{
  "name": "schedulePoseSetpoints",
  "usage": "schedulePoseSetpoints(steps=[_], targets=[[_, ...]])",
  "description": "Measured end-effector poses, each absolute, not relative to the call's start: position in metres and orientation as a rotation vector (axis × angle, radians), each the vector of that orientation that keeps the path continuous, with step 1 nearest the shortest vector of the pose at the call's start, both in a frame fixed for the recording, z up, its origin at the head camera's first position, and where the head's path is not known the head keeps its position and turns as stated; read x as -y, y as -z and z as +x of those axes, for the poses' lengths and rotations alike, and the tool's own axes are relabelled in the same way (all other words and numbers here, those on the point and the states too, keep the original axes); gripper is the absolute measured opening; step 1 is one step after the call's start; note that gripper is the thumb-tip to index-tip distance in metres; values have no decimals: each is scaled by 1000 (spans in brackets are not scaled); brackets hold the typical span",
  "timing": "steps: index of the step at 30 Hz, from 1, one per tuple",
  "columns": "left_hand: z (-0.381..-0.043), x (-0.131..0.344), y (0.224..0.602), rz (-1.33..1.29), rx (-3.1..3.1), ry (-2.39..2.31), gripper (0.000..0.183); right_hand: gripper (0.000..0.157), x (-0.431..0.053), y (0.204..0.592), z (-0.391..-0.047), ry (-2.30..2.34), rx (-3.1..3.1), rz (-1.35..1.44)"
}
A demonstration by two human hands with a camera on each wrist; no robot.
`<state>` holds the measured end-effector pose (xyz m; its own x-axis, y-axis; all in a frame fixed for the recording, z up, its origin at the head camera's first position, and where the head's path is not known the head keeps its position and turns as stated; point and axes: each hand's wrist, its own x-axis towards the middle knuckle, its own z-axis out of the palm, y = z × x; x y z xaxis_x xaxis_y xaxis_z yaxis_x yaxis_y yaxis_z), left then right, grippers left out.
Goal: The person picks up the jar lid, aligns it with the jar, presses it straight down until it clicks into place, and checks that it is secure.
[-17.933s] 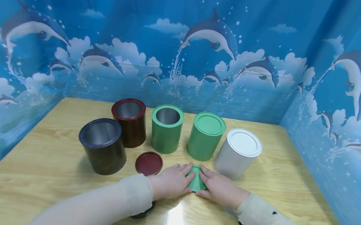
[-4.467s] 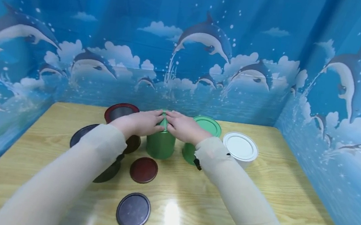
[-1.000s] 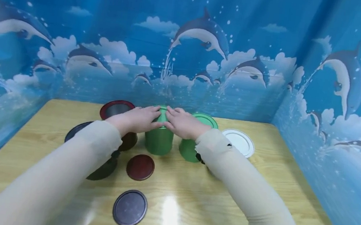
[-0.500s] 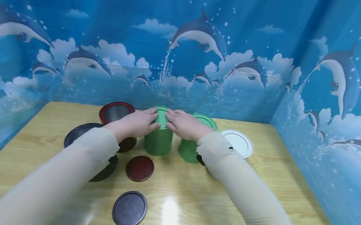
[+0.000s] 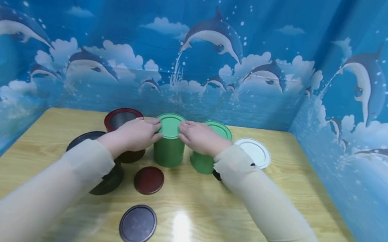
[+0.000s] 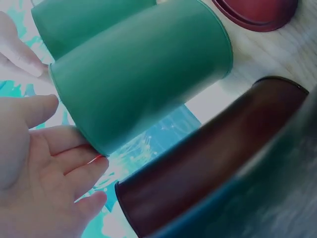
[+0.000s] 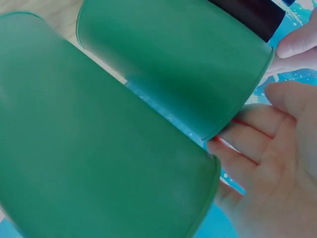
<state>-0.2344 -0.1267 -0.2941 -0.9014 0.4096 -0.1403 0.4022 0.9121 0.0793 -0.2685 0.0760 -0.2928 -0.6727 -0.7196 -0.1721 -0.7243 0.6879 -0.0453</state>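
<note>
A green can [image 5: 168, 152] stands near the back of the table with a flat green lid [image 5: 170, 125] on its top. My left hand [image 5: 138, 133] is at the lid's left edge, fingers fairly straight. In the left wrist view that hand's fingertips [image 6: 99, 161] are right at the can's top rim. My right hand [image 5: 202, 137] lies at the opposite edge, its fingers loosely extended; in the right wrist view they meet the rim from the side. Neither hand is curled round anything. Right of this can stands a second green can [image 5: 203, 163], lidded and partly behind my right hand.
A dark red can [image 5: 123, 116] and a black can [image 5: 110, 181], both without lids, stand at the left, partly hidden by my left arm. A white lidded can [image 5: 255, 152] is at the right. A dark red lid [image 5: 148, 180] and a black lid [image 5: 138, 224] lie on the table.
The green lid, flat on the table between my hands at first, is now on the formerly uncovered green can. My hands, close together over it earlier, have drawn apart to its edges.
</note>
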Motion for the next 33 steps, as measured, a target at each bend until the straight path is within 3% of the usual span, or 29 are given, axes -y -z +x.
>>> schedulePoseSetpoints(steps=[14, 21, 33], targets=[[-228, 124, 292, 586, -2915, -50, 62, 54, -81, 305, -263, -69, -2806, -1122], [-207, 127, 290, 661, -2934, -60, 61, 49, -86, 303, -252, -26, -2811, -1248], [-206, 123, 301, 721, -3051, -73, 62, 45, -80, 300, -256, -102, -2818, -1262]])
